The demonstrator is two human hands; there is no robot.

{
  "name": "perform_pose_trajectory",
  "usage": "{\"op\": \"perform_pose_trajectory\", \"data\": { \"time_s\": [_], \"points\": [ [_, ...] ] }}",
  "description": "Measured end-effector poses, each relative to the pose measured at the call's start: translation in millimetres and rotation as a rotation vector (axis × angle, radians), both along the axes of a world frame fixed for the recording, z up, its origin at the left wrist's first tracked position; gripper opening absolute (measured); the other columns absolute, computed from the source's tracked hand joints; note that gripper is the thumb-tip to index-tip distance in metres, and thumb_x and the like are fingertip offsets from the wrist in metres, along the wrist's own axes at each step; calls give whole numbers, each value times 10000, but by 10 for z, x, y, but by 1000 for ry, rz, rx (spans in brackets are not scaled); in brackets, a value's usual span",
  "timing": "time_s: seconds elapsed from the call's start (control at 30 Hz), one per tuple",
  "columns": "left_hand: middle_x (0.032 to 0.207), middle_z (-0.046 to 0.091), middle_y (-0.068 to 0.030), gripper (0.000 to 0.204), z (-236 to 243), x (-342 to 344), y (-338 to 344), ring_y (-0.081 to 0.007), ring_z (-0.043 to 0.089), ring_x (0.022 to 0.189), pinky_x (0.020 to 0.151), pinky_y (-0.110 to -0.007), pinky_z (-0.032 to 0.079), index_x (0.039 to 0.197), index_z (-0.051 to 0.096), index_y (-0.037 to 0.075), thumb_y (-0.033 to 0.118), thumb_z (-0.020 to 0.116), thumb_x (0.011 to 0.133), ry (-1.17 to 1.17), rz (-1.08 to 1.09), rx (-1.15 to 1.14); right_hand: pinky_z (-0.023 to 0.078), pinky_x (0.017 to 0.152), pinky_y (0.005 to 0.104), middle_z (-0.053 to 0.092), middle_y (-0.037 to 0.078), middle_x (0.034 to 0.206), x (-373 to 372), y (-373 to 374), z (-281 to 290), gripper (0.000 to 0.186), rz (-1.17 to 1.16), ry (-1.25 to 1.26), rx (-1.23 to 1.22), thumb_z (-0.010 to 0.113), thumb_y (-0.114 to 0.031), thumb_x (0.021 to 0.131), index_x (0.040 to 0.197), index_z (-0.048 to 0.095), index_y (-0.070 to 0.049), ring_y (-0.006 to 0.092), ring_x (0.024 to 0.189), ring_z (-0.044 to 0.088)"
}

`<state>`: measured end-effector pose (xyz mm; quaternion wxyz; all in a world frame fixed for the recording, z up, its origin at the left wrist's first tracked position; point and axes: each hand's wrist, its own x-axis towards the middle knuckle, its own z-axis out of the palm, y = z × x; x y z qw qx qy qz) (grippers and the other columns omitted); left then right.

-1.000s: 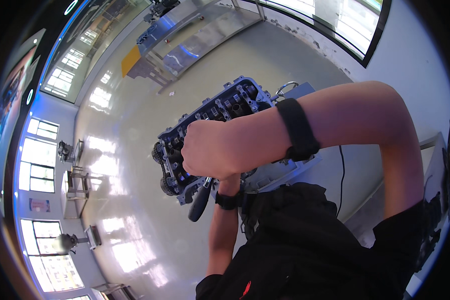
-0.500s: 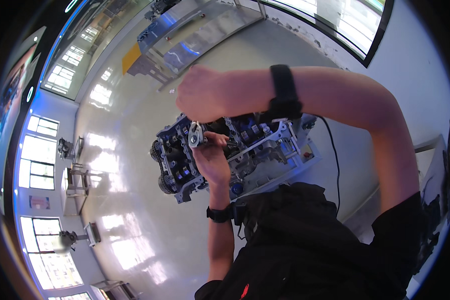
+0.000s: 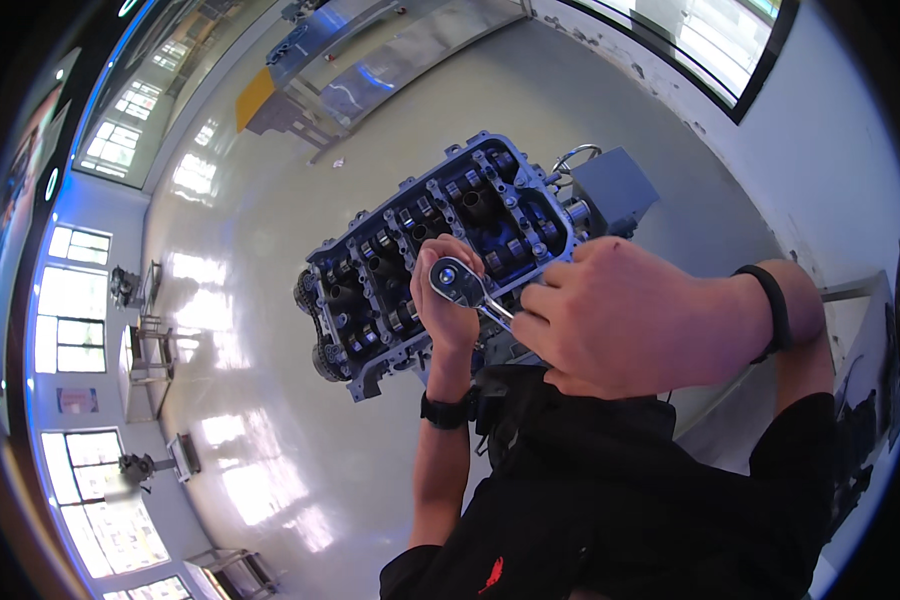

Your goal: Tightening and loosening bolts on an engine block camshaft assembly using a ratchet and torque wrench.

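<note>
My right hand [image 3: 625,325] is closed round the handle of a smooth, shiny metal ratchet [image 3: 460,287]. My left hand [image 3: 450,325] is half curled round the ratchet's rounded head; whether it grips, I can't tell. Under and beyond my fingers sits the engine [image 3: 407,230], dull grey metal with a scalloped rim, dark hollows and glinting round lobes. To their left are toothed chain wheels [image 3: 327,362]; farther out, glossy pale floor [image 3: 260,400].
</note>
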<state>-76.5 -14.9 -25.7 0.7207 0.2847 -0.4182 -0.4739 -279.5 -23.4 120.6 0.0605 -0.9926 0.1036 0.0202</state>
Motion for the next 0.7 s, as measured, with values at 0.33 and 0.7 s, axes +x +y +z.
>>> {"op": "perform_pose_trajectory", "data": {
  "time_s": [0.33,0.7],
  "points": [
    [593,431,-50,495,-167,52,-5,-132,413,565,544,-281,320,665,491,35,311,309,1034,41,34,-4,475,671,344,589,38,713,-121,-473,-172,241,-231,-254,-56,669,-304,795,820,584,-80,230,710,611],
    [541,377,-63,534,-144,115,-25,-147,355,485,448,-272,282,592,413,54,330,287,1031,124,-4,9,486,601,374,598,82,693,-261,-349,-306,356,-286,-309,78,606,-409,865,924,600,-58,258,709,634]
  ]
}}
